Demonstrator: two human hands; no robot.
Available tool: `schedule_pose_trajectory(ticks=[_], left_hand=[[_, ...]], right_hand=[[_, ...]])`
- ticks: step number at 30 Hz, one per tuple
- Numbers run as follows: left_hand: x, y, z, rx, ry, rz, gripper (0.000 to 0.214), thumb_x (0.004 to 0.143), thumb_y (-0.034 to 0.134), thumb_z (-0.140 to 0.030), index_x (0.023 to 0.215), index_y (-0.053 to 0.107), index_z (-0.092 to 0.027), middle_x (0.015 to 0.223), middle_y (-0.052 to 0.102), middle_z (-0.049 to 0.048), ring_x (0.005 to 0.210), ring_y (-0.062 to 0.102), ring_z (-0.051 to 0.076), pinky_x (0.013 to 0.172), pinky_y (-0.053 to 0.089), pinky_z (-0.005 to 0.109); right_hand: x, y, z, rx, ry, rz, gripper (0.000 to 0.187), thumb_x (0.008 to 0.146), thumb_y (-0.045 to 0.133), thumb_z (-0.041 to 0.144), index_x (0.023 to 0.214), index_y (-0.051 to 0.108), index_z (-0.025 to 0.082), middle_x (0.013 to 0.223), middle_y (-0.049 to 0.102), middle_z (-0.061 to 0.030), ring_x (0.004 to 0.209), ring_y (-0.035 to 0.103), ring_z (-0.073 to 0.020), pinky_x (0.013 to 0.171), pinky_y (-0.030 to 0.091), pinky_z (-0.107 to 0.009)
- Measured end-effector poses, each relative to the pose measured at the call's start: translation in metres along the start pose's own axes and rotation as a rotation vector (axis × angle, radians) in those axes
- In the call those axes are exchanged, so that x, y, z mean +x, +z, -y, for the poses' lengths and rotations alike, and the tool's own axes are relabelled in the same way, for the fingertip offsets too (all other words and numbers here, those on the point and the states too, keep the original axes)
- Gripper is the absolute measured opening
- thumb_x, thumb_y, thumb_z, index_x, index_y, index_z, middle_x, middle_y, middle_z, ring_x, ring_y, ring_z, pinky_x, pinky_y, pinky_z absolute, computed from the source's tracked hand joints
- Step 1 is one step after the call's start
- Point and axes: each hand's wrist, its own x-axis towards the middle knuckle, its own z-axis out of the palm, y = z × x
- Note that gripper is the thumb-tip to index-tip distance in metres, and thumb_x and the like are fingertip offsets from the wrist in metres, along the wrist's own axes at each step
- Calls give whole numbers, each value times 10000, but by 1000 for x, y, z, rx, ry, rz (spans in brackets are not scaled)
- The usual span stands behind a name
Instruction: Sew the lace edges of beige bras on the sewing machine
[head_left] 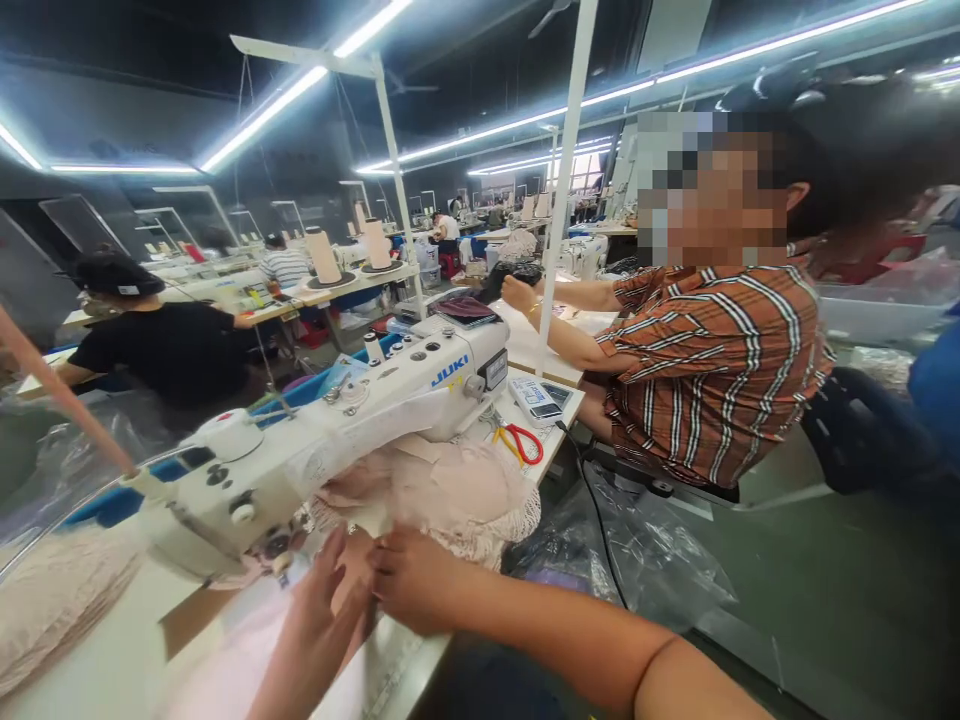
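Observation:
A JUKI sewing machine (375, 400) stands across the table in front of me, its needle area (281, 560) just left of my hands. Pale pink lace-edged fabric (450, 490) lies bunched under and behind the machine arm. My right hand (420, 580) has its fingers curled on a fold of this fabric. My left hand (322, 600) is beside it, fingers stretched out and thumb apart, near the same fold. Some of the fold is hidden by the hands.
Red-and-yellow-handled scissors (523, 444) and a white box (535, 398) lie at the table's right. More pink fabric (60, 600) is piled at left. A co-worker in a striped shirt (712, 370) sits close on the right. A black cable (592, 500) hangs past clear plastic (637, 550).

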Motion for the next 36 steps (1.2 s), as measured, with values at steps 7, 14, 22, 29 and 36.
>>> schedule_pose_trajectory(ticks=[7,14,22,29,36], left_hand=[[-93,-81,-6,314,4,304,392,780,623,-428,1152,640,-302,1210,632,61,1131,576,294,994,471,424],[-131,-148,-21,392,-105,282,226,897,492,-334,1041,645,-250,1077,664,47,994,613,200,861,505,287],[-108,-140,-15,361,84,300,212,901,470,-271,1021,632,-206,1006,662,64,941,600,187,835,479,303],[-59,-100,12,670,184,284,160,861,490,-236,875,630,-160,891,620,90,816,566,211,719,463,332],[-63,-106,12,625,214,185,159,875,495,-265,920,607,-162,943,589,98,874,556,211,757,458,338]], right_hand=[[1,1,4,134,43,195,173,881,521,264,1014,578,168,997,617,-58,984,525,-197,968,313,-396],[7,18,-3,127,50,113,164,882,515,151,1000,630,153,976,618,-89,944,542,-213,898,362,-363],[21,25,4,12,75,108,181,926,465,179,926,647,171,862,622,-72,796,538,-198,717,377,-315],[25,19,11,98,82,89,199,912,476,186,1028,636,161,936,630,-84,862,545,-206,754,409,-322],[23,13,30,316,8,60,230,933,421,197,1051,617,178,957,630,-75,858,537,-183,757,415,-312]])
